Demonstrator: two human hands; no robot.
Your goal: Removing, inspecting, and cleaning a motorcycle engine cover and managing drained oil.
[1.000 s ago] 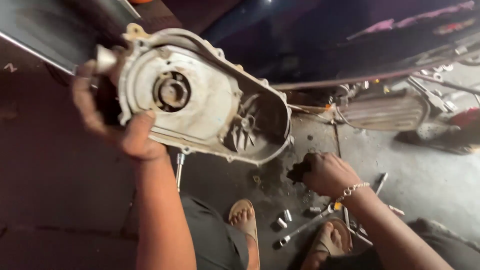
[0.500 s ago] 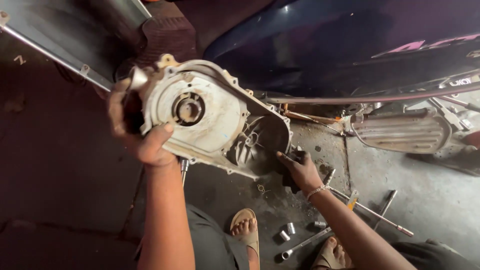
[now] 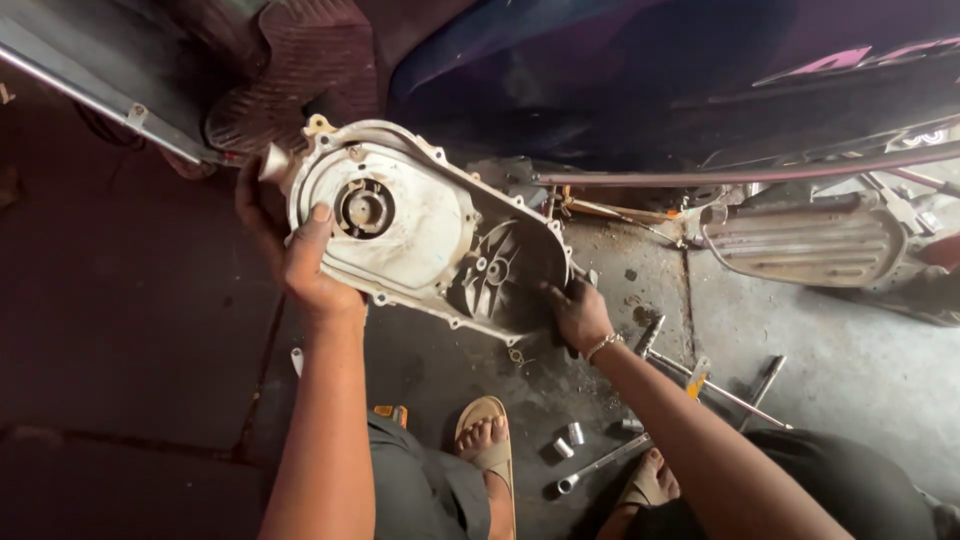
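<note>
Engine cover [image 3: 420,235] held tilted; left hand [image 3: 300,262] fingers grasping wide end, right hand [image 3: 577,313] narrow end

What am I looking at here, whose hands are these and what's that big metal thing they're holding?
The picture comes from a camera worn on a person's head, looking down at their own two bare hands. The left hand has its grip on the round end of a pale metal engine cover, thumb on its inner face. The right hand, with a bracelet at the wrist, holds the narrower end. Behind it sits a dark blue scooter with its ribbed exhaust. On the concrete floor lie small sockets and long metal tools, near the person's sandalled feet.
</note>
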